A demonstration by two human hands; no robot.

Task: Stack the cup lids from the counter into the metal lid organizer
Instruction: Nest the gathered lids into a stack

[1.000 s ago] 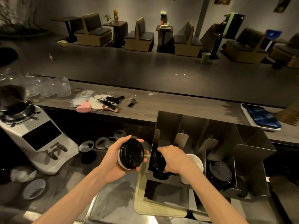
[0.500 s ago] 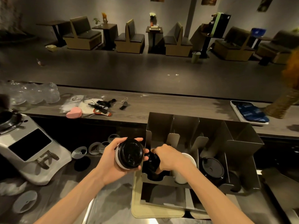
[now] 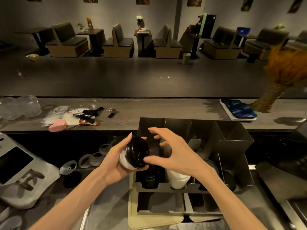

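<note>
Lids point(image 3: 137, 152), a short stack of black ones over white, sit in the left hand point(image 3: 114, 163), whose grip wraps the stack just left of the metal lid organizer point(image 3: 235, 143); the right hand point(image 3: 172, 152) hovers released, fingers spread, thumb by the top lid's rim; best, I judge, to pinch one lid by its edge, keep it level, and lower it squarely onto the black lids in the leftmost slot point(image 3: 149, 178); half a second ago the right hand was down in that slot; now it has lifted out toward the stack.
</note>
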